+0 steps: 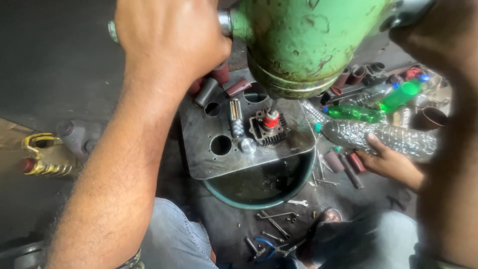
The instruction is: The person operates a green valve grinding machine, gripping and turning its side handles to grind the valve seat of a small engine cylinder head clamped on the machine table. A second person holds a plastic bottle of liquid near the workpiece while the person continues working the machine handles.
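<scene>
Small dark finned metal engine part (269, 130), capped by a red cylindrical piece, seated on a grey steel plate with round holes (199, 159), straight under the thin spindle of a big green-painted cast machine head (303, 42). Likely heavy for its size, rigid, oily and sharp along the fins; best gripped by the solid flat sides of the block, clear of fins and spindle. Beside it on the plate, a shiny chrome cylinder (235, 118) and a round bright metal cap (247, 145). Below the plate, a round green-rimmed basin of dark liquid (259, 192).

Left hand (169, 37) closed in a fist at the machine's left side, around what seems a handle, mostly hidden. Right hand (438, 35) dark and blurred at the upper right near a grey lever; grip impossible to tell.

Another person's hand (388, 162) resting on a clear ribbed plastic bottle (383, 137), near green plastic bottles (356, 113). Loose metal tools (274, 234) scattered on the dark floor.
</scene>
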